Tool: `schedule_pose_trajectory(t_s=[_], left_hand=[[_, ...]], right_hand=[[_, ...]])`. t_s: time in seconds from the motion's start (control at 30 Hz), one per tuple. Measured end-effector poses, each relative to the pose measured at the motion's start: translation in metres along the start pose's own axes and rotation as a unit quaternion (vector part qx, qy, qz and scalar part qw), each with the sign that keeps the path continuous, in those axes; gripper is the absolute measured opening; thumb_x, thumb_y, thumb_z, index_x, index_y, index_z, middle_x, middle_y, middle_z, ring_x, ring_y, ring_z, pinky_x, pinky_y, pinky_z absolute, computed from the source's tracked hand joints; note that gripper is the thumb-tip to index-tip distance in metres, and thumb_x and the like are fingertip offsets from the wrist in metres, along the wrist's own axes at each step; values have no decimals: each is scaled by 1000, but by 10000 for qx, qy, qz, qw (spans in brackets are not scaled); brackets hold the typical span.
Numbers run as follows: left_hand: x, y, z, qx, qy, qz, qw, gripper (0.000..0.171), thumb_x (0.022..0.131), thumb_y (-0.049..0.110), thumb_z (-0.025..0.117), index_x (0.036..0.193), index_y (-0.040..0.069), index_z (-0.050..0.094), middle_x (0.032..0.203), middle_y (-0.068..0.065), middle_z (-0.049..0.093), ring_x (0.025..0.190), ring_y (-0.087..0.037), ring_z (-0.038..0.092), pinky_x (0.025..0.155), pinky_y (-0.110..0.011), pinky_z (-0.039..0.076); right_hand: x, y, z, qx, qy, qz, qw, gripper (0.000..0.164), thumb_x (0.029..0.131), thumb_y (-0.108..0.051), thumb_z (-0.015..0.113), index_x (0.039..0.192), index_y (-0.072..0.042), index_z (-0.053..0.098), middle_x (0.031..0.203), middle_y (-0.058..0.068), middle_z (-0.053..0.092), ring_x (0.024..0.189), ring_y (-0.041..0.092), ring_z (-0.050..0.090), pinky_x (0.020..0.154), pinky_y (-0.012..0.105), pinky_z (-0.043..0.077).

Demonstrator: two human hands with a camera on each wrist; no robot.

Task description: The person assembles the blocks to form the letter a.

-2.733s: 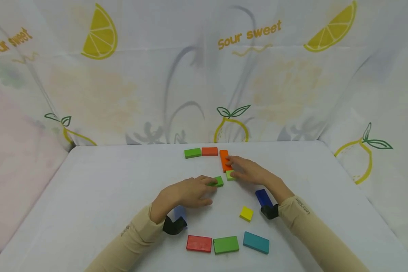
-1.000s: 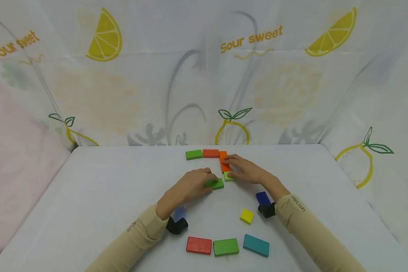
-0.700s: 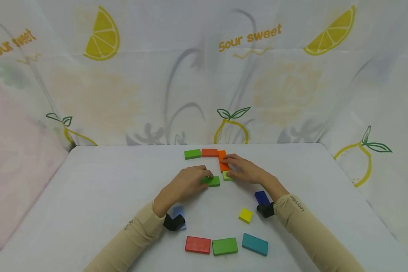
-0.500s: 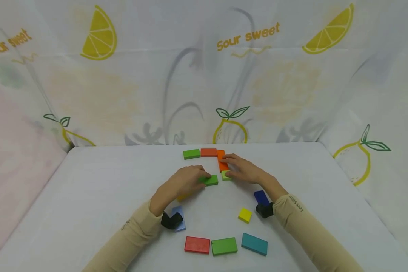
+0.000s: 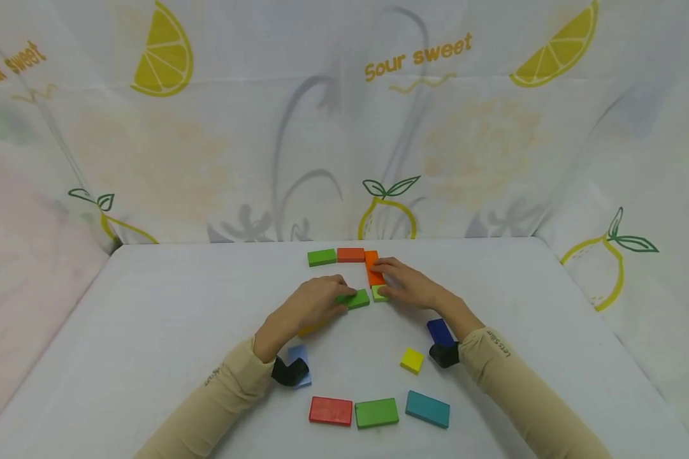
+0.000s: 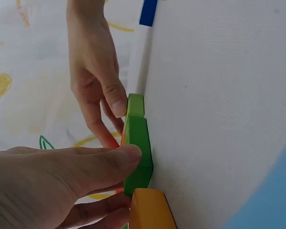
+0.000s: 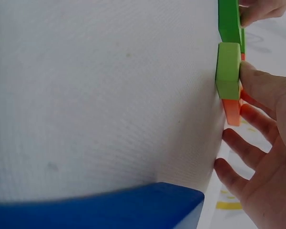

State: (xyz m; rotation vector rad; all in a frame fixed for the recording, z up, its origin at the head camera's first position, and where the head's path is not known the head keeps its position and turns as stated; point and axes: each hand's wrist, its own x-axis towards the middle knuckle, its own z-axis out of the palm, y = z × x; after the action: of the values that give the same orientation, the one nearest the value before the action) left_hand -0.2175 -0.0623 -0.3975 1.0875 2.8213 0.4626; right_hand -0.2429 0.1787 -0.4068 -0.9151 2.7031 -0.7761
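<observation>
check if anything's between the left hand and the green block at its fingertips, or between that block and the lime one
Nothing visible: the left hand touches the green block, and no other thing lies between it and the lime block; whether those blocks touch is unclear.

The white table (image 5: 178, 319) carries flat coloured blocks (image 5: 359, 298), the front 3 (image 5: 377, 413) being red, green and teal.

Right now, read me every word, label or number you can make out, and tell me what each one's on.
"Sour sweet": middle of the printed backdrop cloth.
"our sweet": the same cloth, far left, its start cut off by the head picture's edge.
"LetsSlim", as best I can read such small lettering: right sleeve.
Left sleeve: small lettering, too blurred to read.
I see no lettering or numbers on the blocks.
</observation>
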Motion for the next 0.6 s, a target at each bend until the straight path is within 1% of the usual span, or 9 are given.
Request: schedule_pose_trajectory(t_s=[0.1,0.27,0.4,0.5,0.6], left_hand=[[0,0,1,-31,80,-15,10000,35,83,17,73,117,13,68,105,-2,66,94,-16,62,84,-32,51],[1,0,5,-134,194,-93,9997,33,83,17,72,115,13,68,107,-1,66,95,-15,61,85,-33,50],[3,0,6,-176,264,-77,9995,32,83,17,72,115,12,68,109,-1,66,98,-15,62,87,-34,50],[3,0,6,-209,254,-82,9994,33,83,18,72,116,11,68,110,-2,66,100,-16,62,89,-35,50],[3,0,6,-197,168,-133,9996,35,84,18,72,118,12,67,112,-2,66,103,-17,62,91,-35,49]], right_hand=[[1,0,1,-1,29,-7,10000,48,94,-19,58,136,0,46,144,19,39,133,36,38,109,51,32],[1,-1,2,18,-10,146,9999,49,94,-22,58,137,-3,46,146,17,39,135,34,38,110,50,32],[1,-3,2,31,-23,240,9997,49,94,-22,58,138,-4,46,146,16,38,135,33,37,110,50,31],[1,-4,3,17,-8,240,9997,48,94,-21,57,138,-4,46,147,16,37,136,34,37,110,50,31],[-1,-4,3,-13,-27,267,9996,48,95,-22,56,138,-4,45,147,16,36,136,34,36,110,50,31]])
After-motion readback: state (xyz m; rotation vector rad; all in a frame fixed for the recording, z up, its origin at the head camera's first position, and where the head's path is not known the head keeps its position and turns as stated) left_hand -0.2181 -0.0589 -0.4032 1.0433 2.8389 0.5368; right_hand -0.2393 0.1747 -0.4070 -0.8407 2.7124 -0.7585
